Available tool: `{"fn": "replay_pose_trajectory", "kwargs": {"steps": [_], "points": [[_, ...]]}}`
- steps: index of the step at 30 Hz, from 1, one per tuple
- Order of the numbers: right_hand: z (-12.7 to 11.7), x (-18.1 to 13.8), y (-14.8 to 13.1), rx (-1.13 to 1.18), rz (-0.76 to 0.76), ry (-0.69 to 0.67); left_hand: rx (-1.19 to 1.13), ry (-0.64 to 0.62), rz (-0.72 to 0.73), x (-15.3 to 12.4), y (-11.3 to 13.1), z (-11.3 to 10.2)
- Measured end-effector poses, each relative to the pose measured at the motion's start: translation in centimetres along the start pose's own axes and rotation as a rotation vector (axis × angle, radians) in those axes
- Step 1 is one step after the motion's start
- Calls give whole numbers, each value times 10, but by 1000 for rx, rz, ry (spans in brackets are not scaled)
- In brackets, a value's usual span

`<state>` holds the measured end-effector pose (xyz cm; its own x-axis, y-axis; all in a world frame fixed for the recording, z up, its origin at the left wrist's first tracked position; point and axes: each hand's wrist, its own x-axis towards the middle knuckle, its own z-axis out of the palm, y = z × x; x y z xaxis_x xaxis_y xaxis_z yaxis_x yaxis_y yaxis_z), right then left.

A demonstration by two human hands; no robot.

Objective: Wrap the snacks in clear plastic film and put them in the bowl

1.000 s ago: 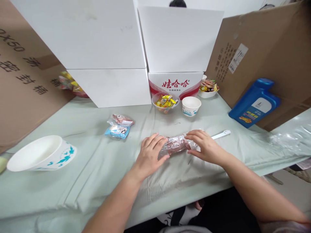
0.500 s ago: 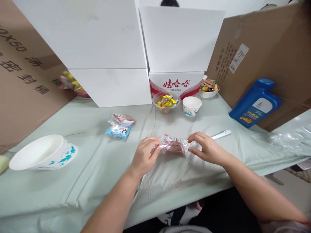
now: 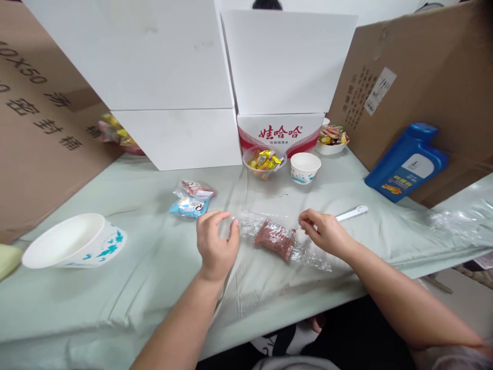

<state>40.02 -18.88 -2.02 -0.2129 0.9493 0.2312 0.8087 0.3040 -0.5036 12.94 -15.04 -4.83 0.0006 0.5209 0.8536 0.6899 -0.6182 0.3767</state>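
White bowl (image 3: 73,246), blue bottle (image 3: 406,162)

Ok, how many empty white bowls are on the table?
2: large bowl at far left, small bowl beside the clear candy bowl; boxes may hide others.

Reddish-brown snack pack (image 3: 275,239), clear wrap (image 3: 313,259); blue bottle (image 3: 406,164); white bowl (image 3: 100,250), teal print.

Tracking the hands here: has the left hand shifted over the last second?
Yes. The left hand, pinching the clear wrap, has slid leftward, off the reddish snack and closer to the blue packet.
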Motion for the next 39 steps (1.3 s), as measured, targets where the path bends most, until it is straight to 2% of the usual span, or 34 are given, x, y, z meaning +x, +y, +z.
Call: {"fn": "replay_pose_trajectory", "kwargs": {"steps": [1,2,5,7,10,12,14,16,18,20,23,26,29,32,35,37,39], "points": [[2,4,5,-5,43,20,-33,-26,75,-1,2,0],[5,8,11,-26,84,46,-80,-107,160,-3,3,1],[7,20,32,-165,189,168,-137,-499,320,-10,7,9],[4,22,40,-248,188,288,-45,-681,299,-14,6,15],[-1,15,35,-220,17,405,76,-774,213,-15,5,20],[0,9,25,-100,-129,312,103,-781,185,-14,5,20],[6,5,16,-9,-196,127,103,-798,169,-13,5,18],[14,6,13,-31,-157,-27,69,-832,143,-12,5,17],[21,10,17,-124,-73,-118,20,-849,109,-12,5,16],[26,14,22,-200,-25,-175,-12,-819,106,-11,6,14],[26,17,28,-233,-24,-198,-45,-801,196,-4,12,5],[18,14,31,-189,-60,-214,-142,-1003,280,7,24,-16],[5,9,31,-134,-125,-230,-270,-1253,281,16,37,-43],[-5,4,23,-137,-220,-166,-395,-1372,250,18,47,-61],[-3,0,9,-92,-286,-36,-540,-1341,253,16,51,-63],[6,-2,-2,-15,-301,11,-586,-1198,247,13,49,-54],[18,-3,-10,37,-272,26,-502,-982,181,7,44,-40]]}}
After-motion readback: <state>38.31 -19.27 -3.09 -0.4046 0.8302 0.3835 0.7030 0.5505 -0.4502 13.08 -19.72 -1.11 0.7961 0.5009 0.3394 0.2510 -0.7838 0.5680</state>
